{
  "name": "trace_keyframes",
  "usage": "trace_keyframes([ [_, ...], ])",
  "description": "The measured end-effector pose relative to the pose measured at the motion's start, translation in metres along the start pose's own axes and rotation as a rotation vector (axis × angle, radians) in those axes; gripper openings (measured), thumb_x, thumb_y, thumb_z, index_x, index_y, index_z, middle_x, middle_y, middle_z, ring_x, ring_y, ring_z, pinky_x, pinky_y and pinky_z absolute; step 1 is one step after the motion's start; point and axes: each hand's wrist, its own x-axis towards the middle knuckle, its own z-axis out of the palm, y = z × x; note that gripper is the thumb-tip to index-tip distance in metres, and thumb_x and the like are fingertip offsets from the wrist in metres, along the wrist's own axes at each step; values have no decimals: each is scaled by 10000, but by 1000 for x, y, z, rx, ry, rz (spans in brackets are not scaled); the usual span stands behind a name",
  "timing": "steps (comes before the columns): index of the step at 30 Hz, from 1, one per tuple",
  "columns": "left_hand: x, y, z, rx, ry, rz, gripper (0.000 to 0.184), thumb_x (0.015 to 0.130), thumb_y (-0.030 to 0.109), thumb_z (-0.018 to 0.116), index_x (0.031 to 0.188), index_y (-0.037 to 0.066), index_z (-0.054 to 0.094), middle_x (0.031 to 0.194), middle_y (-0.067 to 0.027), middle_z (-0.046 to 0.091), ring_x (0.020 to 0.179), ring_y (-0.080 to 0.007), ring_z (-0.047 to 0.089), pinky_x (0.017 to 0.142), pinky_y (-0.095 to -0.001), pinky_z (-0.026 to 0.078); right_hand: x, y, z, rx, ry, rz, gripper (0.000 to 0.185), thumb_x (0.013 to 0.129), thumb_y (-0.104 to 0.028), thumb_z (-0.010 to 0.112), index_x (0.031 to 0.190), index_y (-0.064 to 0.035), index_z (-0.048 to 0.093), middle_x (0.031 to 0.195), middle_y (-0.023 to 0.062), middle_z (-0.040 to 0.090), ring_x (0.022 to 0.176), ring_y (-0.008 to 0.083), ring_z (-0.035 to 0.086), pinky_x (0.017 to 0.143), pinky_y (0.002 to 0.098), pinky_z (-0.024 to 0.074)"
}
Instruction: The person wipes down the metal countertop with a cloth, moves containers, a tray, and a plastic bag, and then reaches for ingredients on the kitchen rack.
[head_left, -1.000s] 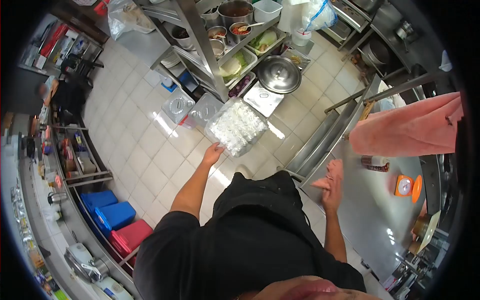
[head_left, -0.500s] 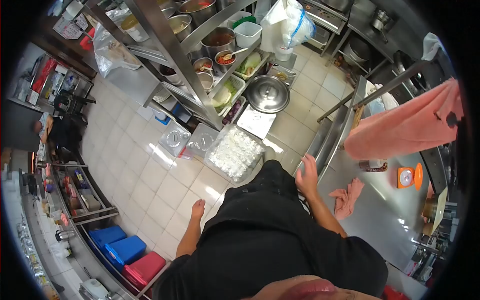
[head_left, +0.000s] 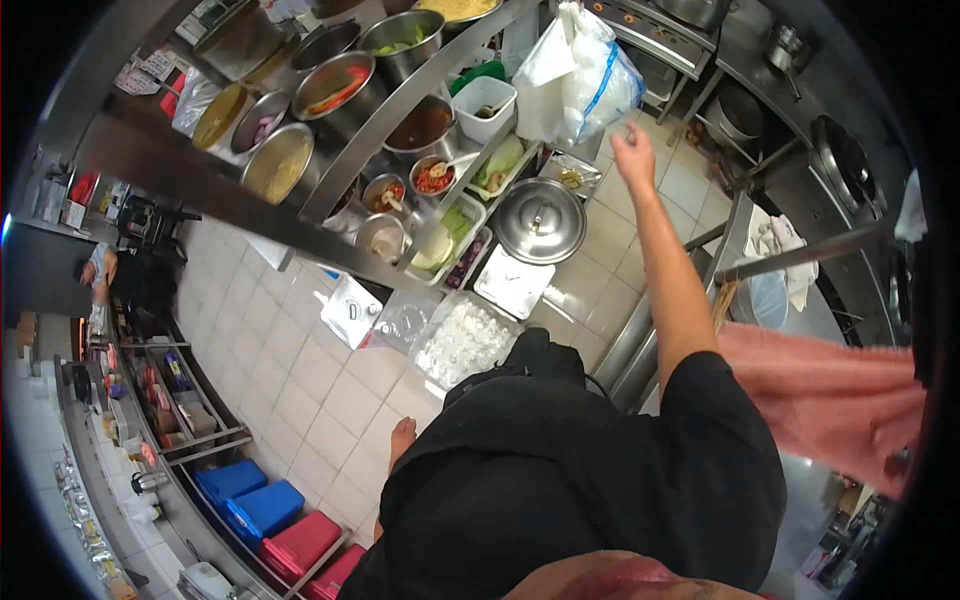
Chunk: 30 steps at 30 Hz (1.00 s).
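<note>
My right arm stretches forward, and my right hand [head_left: 632,158] is in the air just below and beside a hanging white plastic bag [head_left: 590,75] with a blue stripe. Its fingers look apart and loosely bent, with nothing visible in them; I cannot tell whether they touch the bag. My left hand [head_left: 402,437] hangs low at my left side above the tiled floor, apart from any object, its fingers mostly hidden. In front of me are a clear tub of white pieces [head_left: 465,342], a white lid [head_left: 513,281] and a steel pot with a lid [head_left: 541,221].
A steel shelf [head_left: 395,110] with pots and bowls of food stands ahead on the left. Baskets of vegetables [head_left: 450,235] are below it. A pink towel [head_left: 820,390] hangs from a rail on my right. Blue bins [head_left: 262,508] and a person [head_left: 140,265] are to the left.
My right hand has risen from beside the steel counter and moved forward to near the plastic bag. My view has shifted closer to the shelf. My left hand stays low at my side.
</note>
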Motion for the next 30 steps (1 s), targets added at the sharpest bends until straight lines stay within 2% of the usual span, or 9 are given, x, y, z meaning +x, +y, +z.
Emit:
trace_keyframes([
  [6, 18, 83, 7, 138, 17, 67, 570, 942, 332, 563, 1344, -72, 542, 947, -136, 662, 808, -202, 595, 747, -336, 491, 186, 59, 26, -202, 187, -266, 719, 776, -357, 686, 1405, -47, 524, 1307, 180, 629, 1254, 327, 574, 1057, 383, 438],
  [12, 47, 113, 9, 5, 55, 2, 528, 954, 295, 576, 1349, -53, 546, 862, -82, 647, 736, -155, 582, 645, -300, 477, 184, 31, 22, -19, -384, 26, 533, 805, -316, 646, 1294, -104, 641, 1222, 146, 675, 1100, 279, 645, 967, 366, 479],
  [13, 44, 125, 12, -63, 52, -61, 503, 950, 278, 589, 1341, -38, 562, 801, -55, 621, 687, -128, 564, 582, -282, 456, 169, 12, 17, -9, -408, 32, 417, 817, -276, 628, 1171, -69, 706, 1230, 148, 666, 1062, 272, 646, 919, 362, 491],
  [19, 74, 160, 53, 7, -87, -5, 482, 948, 287, 582, 1313, -29, 586, 818, -65, 637, 702, -133, 572, 589, -292, 466, 135, -8, 12, -119, -298, -665, 275, 798, -191, 574, 942, -34, 749, 1288, 151, 639, 1187, 313, 595, 1030, 373, 446],
  [22, 111, 180, 74, 136, -165, 224, 475, 958, 300, 576, 1292, -37, 594, 854, -89, 652, 733, -163, 593, 671, -325, 495, 135, -26, 11, 158, -609, -461, 237, 786, -146, 546, 860, -16, 729, 1268, 157, 650, 1240, 322, 563, 1088, 381, 404],
  [23, 128, 189, 87, 181, -164, 288, 475, 960, 306, 578, 1292, -34, 595, 862, -94, 654, 736, -166, 593, 684, -329, 498, 141, -21, 19, 256, -642, -459, 217, 778, -83, 522, 861, -5, 707, 1192, 159, 681, 1153, 303, 618, 1007, 386, 466],
  [26, 136, 272, 118, 151, -227, 309, 489, 968, 340, 595, 1314, -5, 592, 936, -104, 676, 779, -160, 605, 719, -323, 510, 149, -27, 34, 126, -662, -189, 258, 787, -45, 521, 977, -22, 695, 1107, 162, 711, 1039, 283, 664, 896, 388, 516],
  [27, 136, 303, 126, 116, -245, 295, 483, 973, 340, 598, 1323, 7, 591, 954, -96, 677, 787, -152, 606, 723, -313, 512, 146, -28, 43, 79, -486, -286, 290, 811, -62, 557, 1082, -42, 660, 1026, 183, 717, 914, 299, 693, 793, 412, 536],
  [30, 148, 370, 151, -11, -290, 371, 468, 984, 330, 613, 1337, 23, 588, 985, -62, 676, 806, -121, 596, 725, -280, 506, 149, -41, 51, -203, -479, -307, 313, 811, -164, 637, 1110, -73, 660, 960, 190, 717, 898, 349, 691, 790, 465, 538],
])
